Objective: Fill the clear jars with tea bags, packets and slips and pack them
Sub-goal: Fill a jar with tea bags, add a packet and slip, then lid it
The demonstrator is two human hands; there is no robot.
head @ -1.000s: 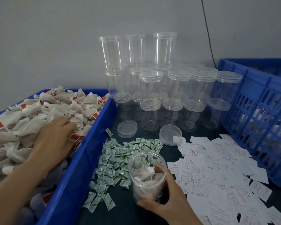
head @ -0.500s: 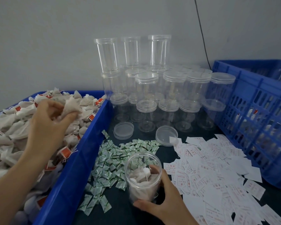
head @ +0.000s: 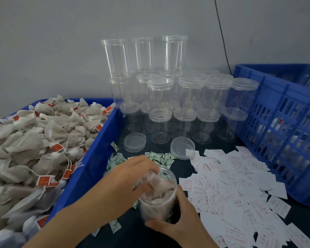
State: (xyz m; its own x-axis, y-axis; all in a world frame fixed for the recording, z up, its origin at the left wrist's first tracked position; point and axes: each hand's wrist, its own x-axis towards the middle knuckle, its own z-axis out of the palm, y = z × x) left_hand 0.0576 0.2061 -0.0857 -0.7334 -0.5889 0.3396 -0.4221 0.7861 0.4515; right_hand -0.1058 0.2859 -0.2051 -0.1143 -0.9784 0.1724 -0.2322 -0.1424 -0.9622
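A blue bin [head: 89,169] at the left is full of tea bags [head: 43,140]. In the lower middle, the left hand [head: 131,178] pinches tea bags over the open jar [head: 157,204], and the right hand [head: 183,226] wraps its fingers round it. Paper slips [head: 240,185] lie at the right.

Beige tea bags [head: 43,140] with red tags, blue bin [head: 95,158], green-white packets [head: 161,157], white red-printed slips [head: 240,185], dark counter [head: 132,233]

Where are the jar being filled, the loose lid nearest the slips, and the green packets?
jar being filled [head: 157,204]: head view, its clear side wall.
loose lid [head: 181,146]: head view, middle of its inner face.
green packets [head: 161,157]: head view, far part of the pile.
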